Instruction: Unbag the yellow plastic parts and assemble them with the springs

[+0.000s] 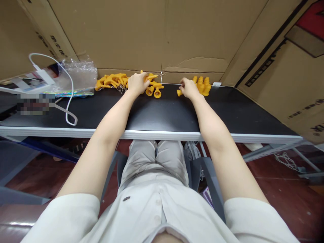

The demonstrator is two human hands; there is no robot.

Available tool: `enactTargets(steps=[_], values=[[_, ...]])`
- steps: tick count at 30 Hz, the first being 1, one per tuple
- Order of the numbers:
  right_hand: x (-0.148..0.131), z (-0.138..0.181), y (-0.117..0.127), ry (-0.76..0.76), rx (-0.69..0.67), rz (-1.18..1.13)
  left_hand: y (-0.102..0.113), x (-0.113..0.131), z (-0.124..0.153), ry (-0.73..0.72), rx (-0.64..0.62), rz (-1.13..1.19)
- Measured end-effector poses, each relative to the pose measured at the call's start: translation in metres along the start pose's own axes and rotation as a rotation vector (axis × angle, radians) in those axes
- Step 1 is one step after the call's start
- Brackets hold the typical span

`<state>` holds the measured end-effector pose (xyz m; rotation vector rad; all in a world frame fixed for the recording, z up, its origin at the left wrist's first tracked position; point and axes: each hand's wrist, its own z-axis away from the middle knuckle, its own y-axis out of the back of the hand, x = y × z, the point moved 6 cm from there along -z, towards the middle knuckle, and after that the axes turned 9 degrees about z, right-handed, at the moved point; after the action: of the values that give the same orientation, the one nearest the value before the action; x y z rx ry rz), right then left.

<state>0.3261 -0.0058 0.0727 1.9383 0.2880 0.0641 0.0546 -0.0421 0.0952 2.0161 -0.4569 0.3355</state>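
My left hand (138, 82) is closed at a group of yellow plastic parts, its fingers around a slim yellow plastic piece (152, 76). Just beyond those fingertips are two yellow cup-ended parts (157, 92). To its left lies a heap of yellow branched plastic parts (115, 79), with a pile of small metal springs (120, 88) in front. My right hand (188, 87) is closed on a small yellow plastic part (179, 92) low over the table. Beside it, several yellow stepped plastic parts (201, 86) stand in a cluster, partly hidden by the hand.
The black table (162, 114) has a silver front edge. Cardboard walls (162, 37) enclose its back and sides. At the left are a crinkled clear plastic bag (78, 74) and a white cable (72, 98). A small white piece (217, 84) lies at the back right.
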Motion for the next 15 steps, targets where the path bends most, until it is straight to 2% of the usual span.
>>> enactTargets(steps=[5, 15], values=[[0.014, -0.002, -0.01, -0.04, -0.073, -0.012, 0.005, -0.028, -0.008, 0.11, 0.009, 0.035], [-0.008, 0.012, 0.001, -0.048, -0.228, 0.024, 0.015, -0.079, -0.014, 0.273, 0.117, 0.112]])
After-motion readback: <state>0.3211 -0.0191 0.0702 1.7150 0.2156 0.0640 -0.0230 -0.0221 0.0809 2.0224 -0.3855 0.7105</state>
